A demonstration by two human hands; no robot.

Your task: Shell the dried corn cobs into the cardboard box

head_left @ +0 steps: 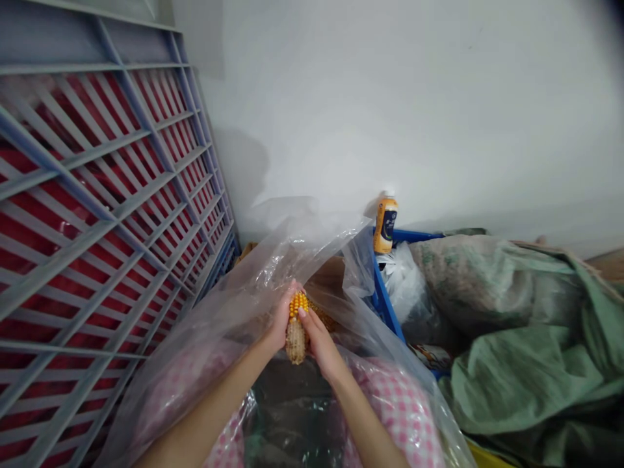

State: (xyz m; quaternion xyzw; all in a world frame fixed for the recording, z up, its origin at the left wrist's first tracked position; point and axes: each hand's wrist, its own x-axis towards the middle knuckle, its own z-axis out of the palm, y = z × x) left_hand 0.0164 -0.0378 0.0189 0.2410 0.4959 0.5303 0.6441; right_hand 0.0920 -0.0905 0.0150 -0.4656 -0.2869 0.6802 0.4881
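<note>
From the head view, the left hand (281, 318) and right hand (319, 344) are closed together around a corn cob (295, 329), holding it upright between them. Yellow kernels remain on its upper part, and its lower end is stripped pale. The right fingertips (303, 314) press on the kernels. Around and below the grip, a clear plastic bag (234, 305) gapes open over pink gingham cloth (400, 409). Beyond the grip stand a yellow-labelled bottle (385, 224) and a blue crate (383, 299). Green woven sacks (507, 286) lie to the right, and a grey slatted rack (97, 195) stands to the left.
</note>
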